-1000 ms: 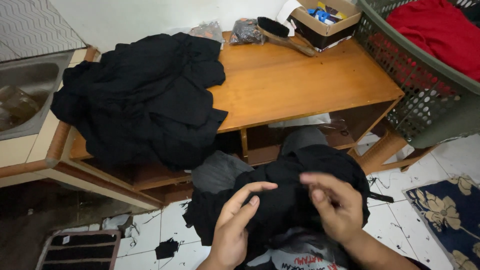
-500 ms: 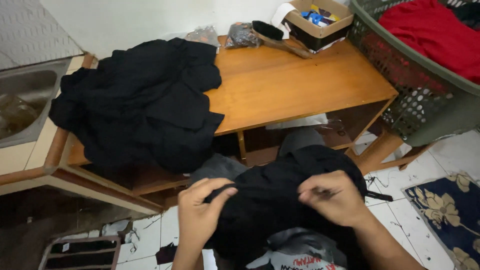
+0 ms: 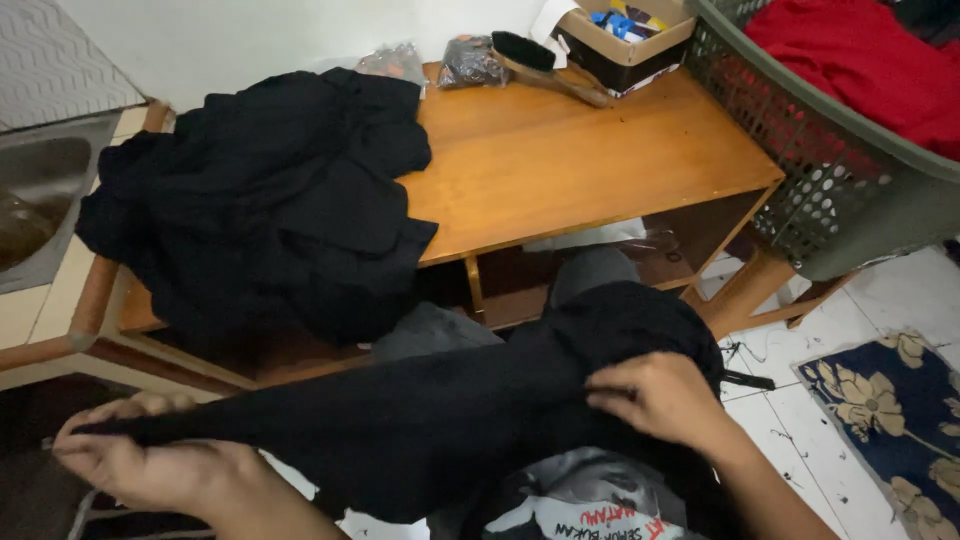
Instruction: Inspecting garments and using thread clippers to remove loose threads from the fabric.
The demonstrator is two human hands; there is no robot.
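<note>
Left hand [image 3: 150, 465] at lower left pinches end of black cloth [image 3: 420, 420]; right hand [image 3: 665, 400] at lower centre-right grips its other part, so fabric stretches taut across my lap. Black clothes pile [image 3: 260, 200] heaped on wooden table [image 3: 580, 160], upper left. Laundry basket [image 3: 830, 170] with red cloth [image 3: 860, 60] upper right.

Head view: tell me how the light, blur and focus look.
Head view: dim, soft indoor light; black cloth and the black pile on the table lose fold detail; left hand is smeared by motion blur; right hand is sharper; faint sheen on the tabletop.
</note>
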